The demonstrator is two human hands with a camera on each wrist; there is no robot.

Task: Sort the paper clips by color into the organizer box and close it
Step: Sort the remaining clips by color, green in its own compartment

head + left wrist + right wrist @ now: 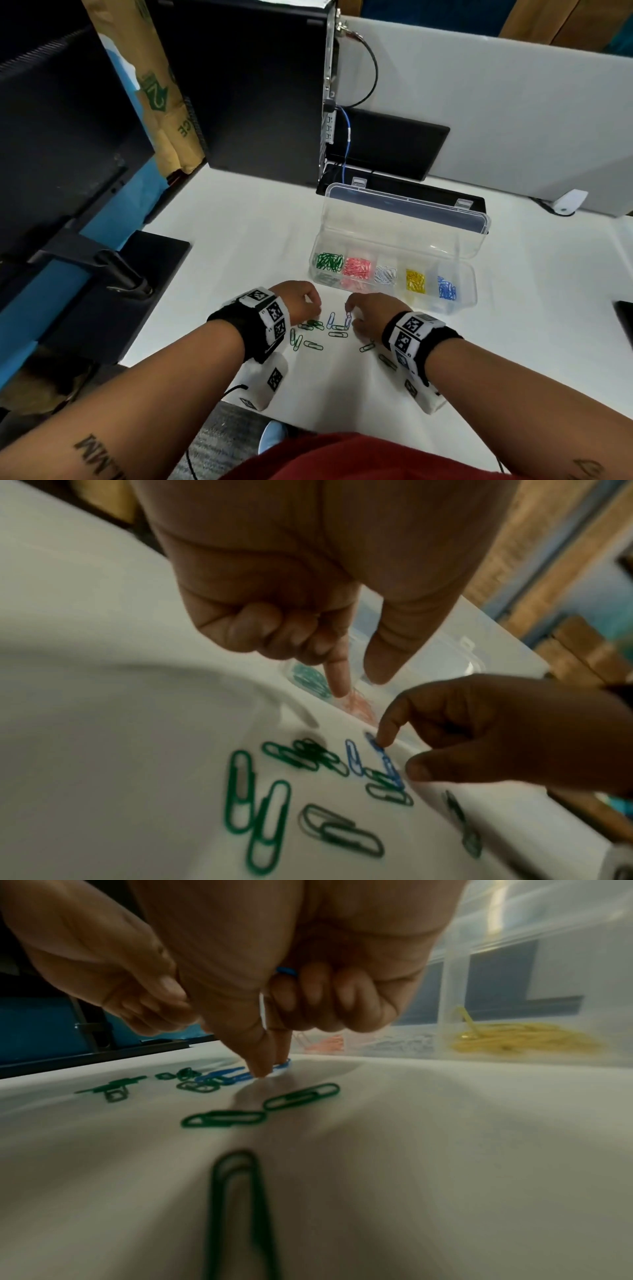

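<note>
A clear organizer box (470, 298) stands with its lid (411, 222) raised; its compartments hold green, pink, white, yellow and blue clips. Loose green paper clips (313, 324) (240, 791) (224, 1118) and two blue paper clips (331, 319) (352, 756) lie in front of it on the white table. My right hand (351, 317) (399, 758) (270, 1069) pinches one blue clip (388, 764) on the table between index and thumb, and another bit of blue shows inside its curled fingers. My left hand (317, 308) (356, 688) hovers over the green clips, index and thumb extended and apart, empty.
A monitor foot (120, 291) stands at the left, a black computer tower (257, 85) with cables behind, and a grey partition (513, 102) at the back right. A dark object (625, 322) sits at the right edge. The table's front edge is close to my body.
</note>
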